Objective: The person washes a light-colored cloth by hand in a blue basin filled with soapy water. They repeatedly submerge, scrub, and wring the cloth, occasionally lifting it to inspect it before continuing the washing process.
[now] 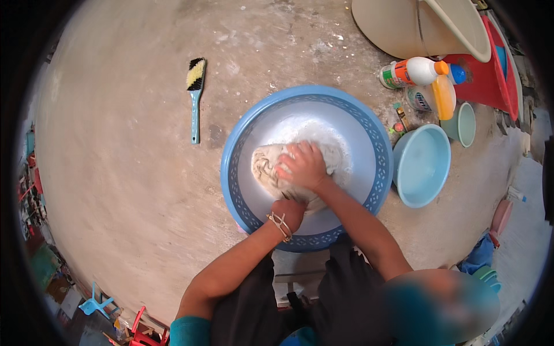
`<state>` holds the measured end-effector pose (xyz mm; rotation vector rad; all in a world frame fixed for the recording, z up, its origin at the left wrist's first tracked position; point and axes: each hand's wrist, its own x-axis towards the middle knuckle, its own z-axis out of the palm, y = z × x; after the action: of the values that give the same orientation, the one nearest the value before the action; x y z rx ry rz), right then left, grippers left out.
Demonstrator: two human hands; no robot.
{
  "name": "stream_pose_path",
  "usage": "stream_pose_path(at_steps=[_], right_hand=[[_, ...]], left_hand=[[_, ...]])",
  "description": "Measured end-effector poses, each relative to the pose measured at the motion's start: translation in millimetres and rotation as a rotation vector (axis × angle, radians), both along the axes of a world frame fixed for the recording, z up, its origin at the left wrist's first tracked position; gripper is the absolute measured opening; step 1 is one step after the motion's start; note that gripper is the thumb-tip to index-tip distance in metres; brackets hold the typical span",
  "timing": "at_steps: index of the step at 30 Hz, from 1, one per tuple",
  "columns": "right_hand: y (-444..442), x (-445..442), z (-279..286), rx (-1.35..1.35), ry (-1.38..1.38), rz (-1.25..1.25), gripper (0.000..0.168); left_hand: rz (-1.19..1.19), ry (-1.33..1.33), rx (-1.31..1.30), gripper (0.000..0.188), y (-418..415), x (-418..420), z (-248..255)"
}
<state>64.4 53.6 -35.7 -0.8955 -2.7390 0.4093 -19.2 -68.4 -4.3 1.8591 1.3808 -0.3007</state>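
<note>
In front of me a large blue plastic basin [308, 88] with a patterned band around its inside holds a wet whitish cloth [264, 162] with dark marks. Soapy suds [298, 127] lie around the fabric. My right hand [305, 166] presses on top of the cloth with its fingers spread, slightly blurred by motion. Nearer to me, my left hand [289, 212] is curled into the cloth's near edge, its fingertips hidden. A bracelet [280, 225] circles the left wrist.
Left of the basin a scrub brush [196, 101] lies on the concrete floor [130, 173]. At the right stand a light-blue bowl [423, 166], a small green tub [466, 125], a white bottle with orange cap [413, 71] and a yellow-handled jug [443, 97]. Behind is a large beige tub [389, 26].
</note>
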Motion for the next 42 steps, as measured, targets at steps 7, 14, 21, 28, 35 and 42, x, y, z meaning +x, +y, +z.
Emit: stream_pose_path(at_steps=[7, 14, 21, 28, 35, 42], right_hand=[[70.9, -54.6, 8.3, -0.512, -0.207, -0.162, 0.024], [-24.2, 24.6, 37.2, 0.018, -0.113, 0.150, 0.046], [21.0, -2.7, -10.2, -0.055, -0.148, 0.093, 0.052], [77.7, -45.3, 57.3, -0.819, -0.413, -0.097, 0.058], [-29.6, 11.3, 23.9, -0.233, -0.252, 0.073, 0.076], [47.8, -45.7, 14.0, -0.373, -0.345, 0.008, 0.048]], left_hand=[[0.015, 0.047, -0.078, 0.035, 5.5, 8.7, 6.8], [0.082, -0.014, -0.029, 0.032, -11.4, 3.8, -4.6], [-0.020, 0.033, -0.140, 0.036, 9.6, 11.4, 11.9], [0.015, 0.055, -0.077, 0.038, 1.5, 9.2, 6.1], [-0.054, 0.103, -0.220, 0.036, 10.9, 11.8, 17.8], [0.043, 0.079, -0.010, 0.039, 3.8, 12.8, 11.9]])
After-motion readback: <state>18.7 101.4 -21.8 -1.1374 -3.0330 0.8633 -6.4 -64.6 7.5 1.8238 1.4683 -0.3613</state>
